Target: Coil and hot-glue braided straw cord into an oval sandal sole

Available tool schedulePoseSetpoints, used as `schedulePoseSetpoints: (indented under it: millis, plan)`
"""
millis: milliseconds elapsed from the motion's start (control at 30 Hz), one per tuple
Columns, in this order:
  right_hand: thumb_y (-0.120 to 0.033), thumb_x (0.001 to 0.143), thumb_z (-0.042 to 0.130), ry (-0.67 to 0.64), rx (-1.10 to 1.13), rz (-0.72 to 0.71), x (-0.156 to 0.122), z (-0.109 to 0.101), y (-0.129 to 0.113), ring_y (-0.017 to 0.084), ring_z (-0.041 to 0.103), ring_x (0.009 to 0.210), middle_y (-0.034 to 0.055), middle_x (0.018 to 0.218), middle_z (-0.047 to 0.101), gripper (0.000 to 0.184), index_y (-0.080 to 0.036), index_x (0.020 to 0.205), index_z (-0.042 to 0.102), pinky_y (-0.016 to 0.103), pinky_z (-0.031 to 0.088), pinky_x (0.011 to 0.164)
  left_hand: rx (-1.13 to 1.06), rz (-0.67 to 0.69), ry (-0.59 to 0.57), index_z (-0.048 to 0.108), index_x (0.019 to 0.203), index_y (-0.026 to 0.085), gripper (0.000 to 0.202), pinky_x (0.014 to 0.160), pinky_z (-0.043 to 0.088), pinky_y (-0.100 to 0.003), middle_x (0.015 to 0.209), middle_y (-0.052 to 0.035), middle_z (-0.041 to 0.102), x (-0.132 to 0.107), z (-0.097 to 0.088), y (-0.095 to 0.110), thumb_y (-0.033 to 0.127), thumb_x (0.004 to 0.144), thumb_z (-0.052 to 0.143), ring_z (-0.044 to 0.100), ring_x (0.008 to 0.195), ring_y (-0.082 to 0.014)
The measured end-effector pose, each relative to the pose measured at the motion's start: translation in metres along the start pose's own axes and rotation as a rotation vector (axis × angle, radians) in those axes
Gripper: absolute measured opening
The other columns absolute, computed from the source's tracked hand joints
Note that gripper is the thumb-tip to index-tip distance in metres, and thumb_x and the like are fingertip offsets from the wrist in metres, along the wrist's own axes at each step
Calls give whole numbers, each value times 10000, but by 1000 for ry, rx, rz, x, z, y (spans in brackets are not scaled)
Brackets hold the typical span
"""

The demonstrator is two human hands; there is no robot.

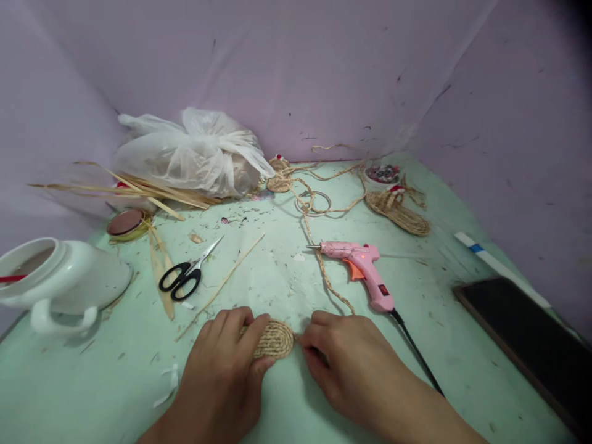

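Note:
Between thumb and fingers, my left hand [226, 361] grips a coiled straw oval [276, 340], its rounded right end showing and its left part hidden under my fingers. Just right of that end, my right hand [345, 345] is closed in a pinch on the braided straw cord [330, 285]. The cord runs from my right hand back across the table, passing under the nozzle of a pink glue gun [354, 262]. A small red light glows on the gun. Black-handled scissors [189, 274] lie partly open, left of my hands.
A white jug [83, 277] lies at the left. Behind are a tied plastic bag [189, 154], straw strips [171, 194] and a clear ring [313, 203]. A small straw slipper [398, 213] and a tub of beads [383, 172] stand back right; a dark phone-like slab [522, 333] lies right.

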State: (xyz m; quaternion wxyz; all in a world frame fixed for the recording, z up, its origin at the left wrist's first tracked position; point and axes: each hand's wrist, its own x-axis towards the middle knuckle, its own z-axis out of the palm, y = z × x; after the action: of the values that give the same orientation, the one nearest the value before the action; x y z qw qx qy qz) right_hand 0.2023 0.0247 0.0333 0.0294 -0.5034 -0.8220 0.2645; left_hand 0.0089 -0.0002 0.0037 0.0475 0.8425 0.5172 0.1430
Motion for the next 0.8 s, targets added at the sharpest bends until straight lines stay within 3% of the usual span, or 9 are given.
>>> schedulePoseSetpoints:
  millis: [267,533,800]
  plan:
    - [-222,785,509,2,35,62,1,0,3,158,567,633,10,712,656,154,-202,698,634,272,277,553,48,-11,34,489,1091,183,278,674,473,-420,950,-98,524,1,-1,-2,192,812,492,516,821,-246]
    - [-180,738,553,9,91,65,-1,-4,2,146,545,614,1,684,640,108,-195,661,627,260,285,543,98,9,65,492,1067,186,247,654,479,-390,959,-101,550,1,-1,-3,208,822,468,551,821,-247]
    - [-136,784,491,56,193,70,-1,1,1,158,562,681,39,740,620,161,-176,712,629,261,344,597,120,-2,79,493,1056,185,243,661,477,-386,957,-99,553,1,2,-4,240,820,483,553,824,-252]
